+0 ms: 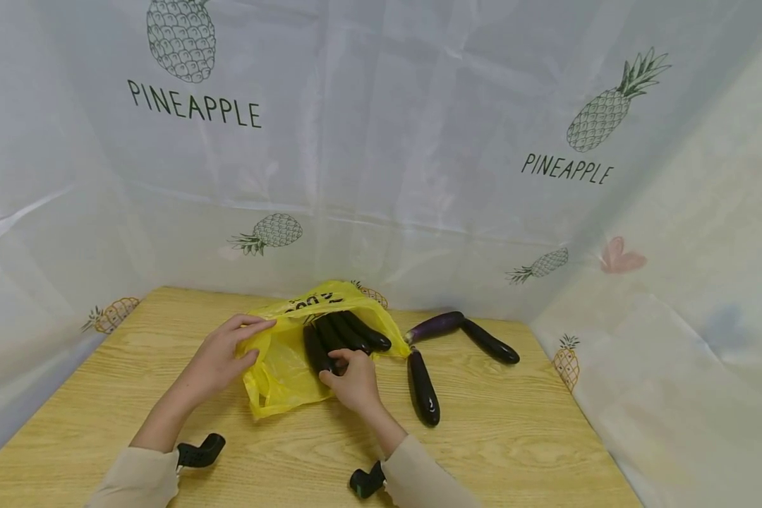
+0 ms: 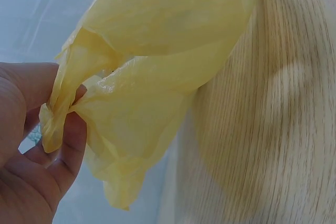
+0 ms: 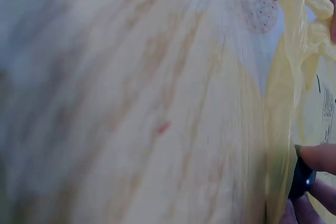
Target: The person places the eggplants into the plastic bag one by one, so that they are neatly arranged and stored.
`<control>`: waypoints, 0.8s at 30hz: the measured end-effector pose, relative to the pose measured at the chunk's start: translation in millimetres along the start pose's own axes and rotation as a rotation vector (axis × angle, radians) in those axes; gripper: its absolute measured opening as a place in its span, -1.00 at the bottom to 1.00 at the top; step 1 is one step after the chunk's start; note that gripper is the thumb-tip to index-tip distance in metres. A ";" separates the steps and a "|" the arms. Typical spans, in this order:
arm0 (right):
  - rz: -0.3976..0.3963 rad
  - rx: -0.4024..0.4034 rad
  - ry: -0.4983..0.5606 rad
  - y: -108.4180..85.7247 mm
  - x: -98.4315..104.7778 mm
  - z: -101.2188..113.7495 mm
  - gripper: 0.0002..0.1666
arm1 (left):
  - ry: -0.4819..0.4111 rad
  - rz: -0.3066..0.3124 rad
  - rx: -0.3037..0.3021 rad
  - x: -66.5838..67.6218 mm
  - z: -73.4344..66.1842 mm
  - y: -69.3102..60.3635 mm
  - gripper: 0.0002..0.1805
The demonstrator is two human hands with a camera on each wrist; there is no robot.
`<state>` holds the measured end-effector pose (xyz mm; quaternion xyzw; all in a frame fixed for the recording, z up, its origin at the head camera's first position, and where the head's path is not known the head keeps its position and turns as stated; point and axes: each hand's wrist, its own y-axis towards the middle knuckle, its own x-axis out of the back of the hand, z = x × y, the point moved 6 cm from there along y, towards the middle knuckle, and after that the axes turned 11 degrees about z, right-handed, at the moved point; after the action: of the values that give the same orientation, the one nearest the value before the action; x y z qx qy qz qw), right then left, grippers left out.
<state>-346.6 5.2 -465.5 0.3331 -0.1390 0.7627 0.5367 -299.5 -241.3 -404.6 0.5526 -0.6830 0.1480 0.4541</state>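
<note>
A yellow plastic bag [image 1: 282, 374] lies on its side on the table, its mouth toward me. My left hand [image 1: 219, 356] pinches the bag's edge; the left wrist view shows the thin film between thumb and fingers. Inside the bag, several dark eggplants [image 1: 349, 331] lie side by side. My right hand [image 1: 355, 381] reaches to the bag's mouth and grips the near end of the leftmost eggplant [image 1: 316, 349]. In the right wrist view the rounded end of that eggplant [image 3: 301, 178] shows between thumb and fingers, beside the bag's wall.
Three eggplants lie outside the bag on the right: one purple [image 1: 434, 326], one at its right end [image 1: 490, 341], and one pointing toward me [image 1: 423, 388]. The wooden table [image 1: 514, 437] meets a pineapple-printed curtain [image 1: 394, 176] at the back and sides.
</note>
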 end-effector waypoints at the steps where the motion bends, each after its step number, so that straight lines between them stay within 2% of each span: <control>1: 0.005 -0.006 0.000 -0.3 -0.1 -0.2 -0.56 | -0.001 -0.001 -0.001 0.1 -0.1 -0.2 -0.35; 6: 0.035 -0.022 0.028 -2.9 1.6 1.1 -0.53 | 0.002 -0.002 -0.001 1.1 -0.4 -0.1 -0.35; 12: 0.021 -0.028 0.052 -1.8 1.7 0.0 -0.56 | 0.004 -0.008 -0.014 0.8 0.5 0.0 -0.36; 18: -0.009 -0.016 0.029 5.7 -1.0 0.5 -0.60 | 0.014 -0.014 -0.012 -0.3 2.1 -1.1 -0.36; 24: -0.041 -0.041 -0.021 13.7 -1.7 -0.5 -0.64 | 0.008 -0.009 -0.013 -1.3 0.5 0.5 -0.35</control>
<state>-358.9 -1.0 -465.0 0.3329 -0.1534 0.7448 0.5576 -300.3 -240.6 -405.7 0.5522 -0.6797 0.1433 0.4611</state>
